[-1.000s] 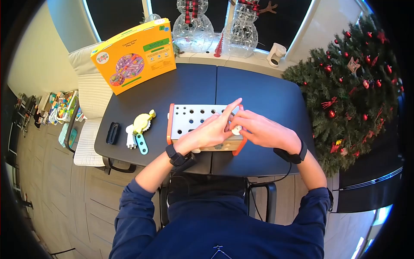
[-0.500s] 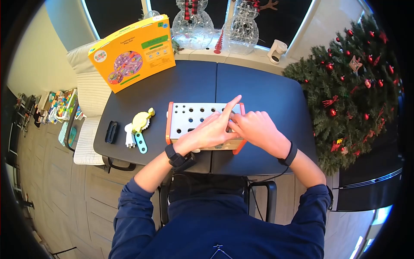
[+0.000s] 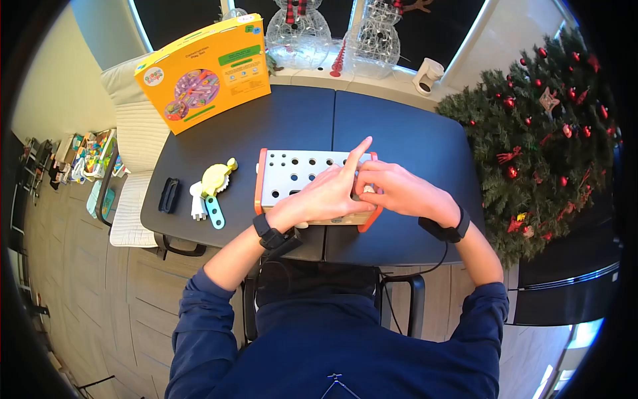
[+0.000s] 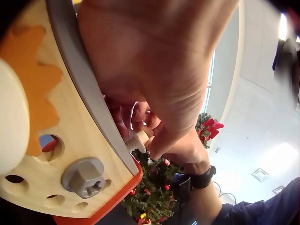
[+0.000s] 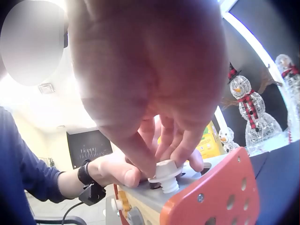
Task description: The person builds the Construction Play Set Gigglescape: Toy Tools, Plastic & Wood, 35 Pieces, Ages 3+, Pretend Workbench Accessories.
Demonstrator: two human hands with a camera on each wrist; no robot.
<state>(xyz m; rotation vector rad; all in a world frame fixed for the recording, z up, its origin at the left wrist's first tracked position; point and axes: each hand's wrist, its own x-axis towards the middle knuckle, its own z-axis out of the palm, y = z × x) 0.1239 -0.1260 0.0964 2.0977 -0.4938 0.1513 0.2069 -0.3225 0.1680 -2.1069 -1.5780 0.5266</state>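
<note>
A wooden toy workbench (image 3: pixel 279 174) with a grey holed top and orange-red ends stands before me. My left hand (image 3: pixel 325 196) rests across its top, index finger stretched out toward the far side. At the right end of the top, my right hand (image 3: pixel 402 189) pinches a white toy screw (image 5: pixel 166 169) by its head between thumb and fingers. In the right wrist view its thread shows above the grey panel, tilted beside a hole. The left thumb lies close to that screw. A grey bolt (image 4: pixel 84 177) sits in the workbench's wooden front side.
Left on the table (image 3: pixel 385 246) lie a yellow toothed piece (image 3: pixel 216 177), a white piece (image 3: pixel 197 203), a light-blue holed strip (image 3: pixel 214 213) and a black case-like object (image 3: pixel 169 195). A yellow box (image 3: pixel 199 83) stands at the back left. A decorated tree (image 3: pixel 531 146) rises at the right.
My right hand has turned at the wrist and its fingers have shifted around the white screw, whose head shows again. The left hand keeps its place on the workbench.
</note>
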